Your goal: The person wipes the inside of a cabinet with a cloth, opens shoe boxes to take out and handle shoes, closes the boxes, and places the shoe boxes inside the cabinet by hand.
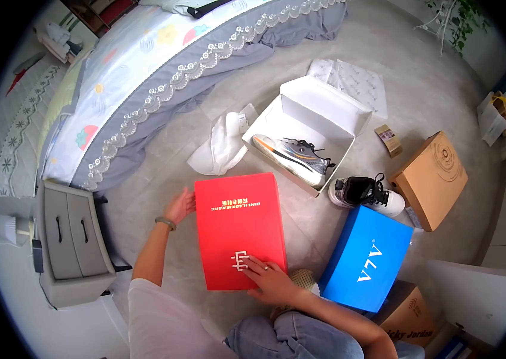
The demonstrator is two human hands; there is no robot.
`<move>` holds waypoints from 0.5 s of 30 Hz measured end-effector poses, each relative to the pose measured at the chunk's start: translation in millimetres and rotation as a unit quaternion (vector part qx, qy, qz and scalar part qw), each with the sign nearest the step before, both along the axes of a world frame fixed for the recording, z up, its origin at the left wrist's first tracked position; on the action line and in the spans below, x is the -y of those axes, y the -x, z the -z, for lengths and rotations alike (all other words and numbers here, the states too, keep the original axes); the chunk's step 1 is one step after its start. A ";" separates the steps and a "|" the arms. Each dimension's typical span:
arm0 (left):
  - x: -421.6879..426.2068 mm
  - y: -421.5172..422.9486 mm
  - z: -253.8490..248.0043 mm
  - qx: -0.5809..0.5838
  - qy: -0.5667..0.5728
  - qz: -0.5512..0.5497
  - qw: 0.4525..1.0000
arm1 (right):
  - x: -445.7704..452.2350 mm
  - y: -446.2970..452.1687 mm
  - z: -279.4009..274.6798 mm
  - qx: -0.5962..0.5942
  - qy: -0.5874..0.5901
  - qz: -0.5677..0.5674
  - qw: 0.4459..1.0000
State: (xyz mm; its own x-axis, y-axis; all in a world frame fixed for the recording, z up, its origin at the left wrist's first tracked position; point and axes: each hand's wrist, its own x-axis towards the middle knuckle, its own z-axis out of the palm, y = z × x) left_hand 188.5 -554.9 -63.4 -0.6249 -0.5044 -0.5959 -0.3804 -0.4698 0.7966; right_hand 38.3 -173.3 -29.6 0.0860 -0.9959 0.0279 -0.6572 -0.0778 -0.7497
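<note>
A red shoebox (pixel 238 221) with gold lettering and a white emblem lies lid up on the floor in front of me. Against its left side are the outstretched fingers of my left hand (pixel 180 206), which wears a bracelet. My right hand (pixel 272 280), with a ring on one finger, lies flat on the lid near the emblem. Beyond the red box stands an open white shoebox (pixel 324 102) holding a grey sneaker (pixel 294 158) with an orange stripe. A black-and-white sneaker (pixel 366 194) sits on the floor to its right.
A blue shoebox (pixel 369 257) marked V7V stands at my right, beside a brown box (pixel 411 311). Farther off are another cardboard box (pixel 435 179), a small card (pixel 388 140), white wrapping (pixel 220 146) and patterned paper (pixel 357 87). A bed (pixel 145 66) and grey nightstand (pixel 73 239) line the left.
</note>
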 end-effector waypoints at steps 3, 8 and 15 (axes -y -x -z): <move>-61.8 10.6 -22.1 0.099 0.038 0.011 0.994 | -1.7 11.1 15.0 0.110 -0.019 0.025 0.993; -98.7 -3.7 9.6 0.071 0.139 -0.046 0.987 | -11.6 30.2 12.0 0.087 -0.033 0.334 0.938; -124.1 -12.2 42.8 0.013 0.023 -0.118 0.993 | -28.7 13.9 51.8 0.275 -0.241 0.339 0.867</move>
